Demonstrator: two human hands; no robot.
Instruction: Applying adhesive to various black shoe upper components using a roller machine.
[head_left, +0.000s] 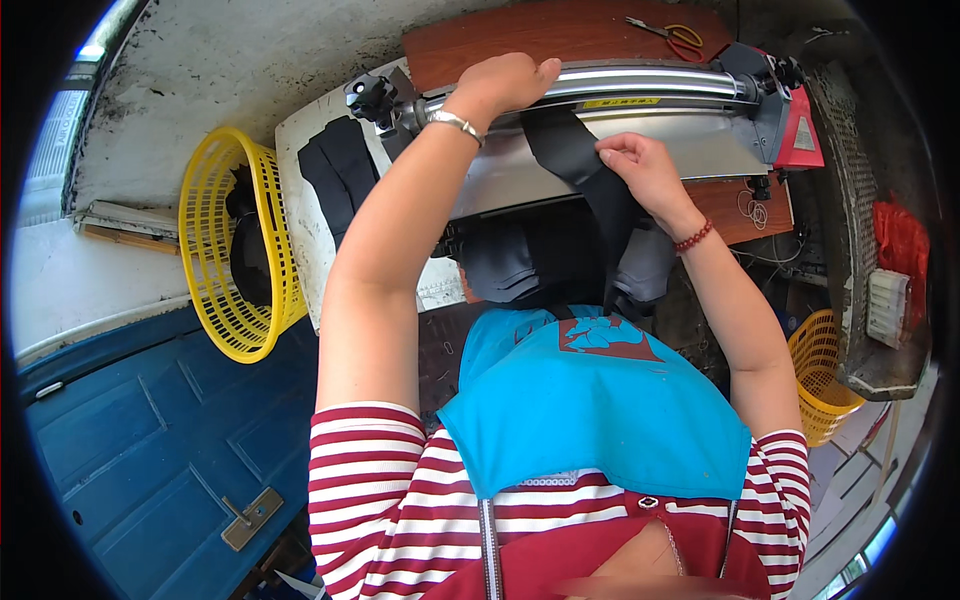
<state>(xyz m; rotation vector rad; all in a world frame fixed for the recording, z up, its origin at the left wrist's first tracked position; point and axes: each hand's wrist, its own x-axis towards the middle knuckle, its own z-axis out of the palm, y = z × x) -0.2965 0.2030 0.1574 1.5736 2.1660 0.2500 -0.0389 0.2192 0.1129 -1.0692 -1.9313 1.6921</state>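
A roller machine with shiny metal rollers (pixel 640 85) and a flat metal plate (pixel 700 145) lies in front of me. A flat black piece of sheet material (pixel 565 145) runs from under the rollers across the plate and down toward my lap. My right hand (pixel 640 170) pinches its right edge between thumb and fingertips. Over the left part of the rollers is my left hand (pixel 507 82), thumb pointing right; its other fingers are curled away and mostly hidden. Stacked black pieces (pixel 500 265) lie below the plate, close to my blue apron (pixel 600 400).
More black pieces (pixel 340 170) lie on the white table left of the machine. A yellow basket (pixel 285 250) with dark pieces inside stands farther left. Scissors (pixel 680 40) rest on the brown board behind. Another yellow basket (pixel 815 375) is at lower right.
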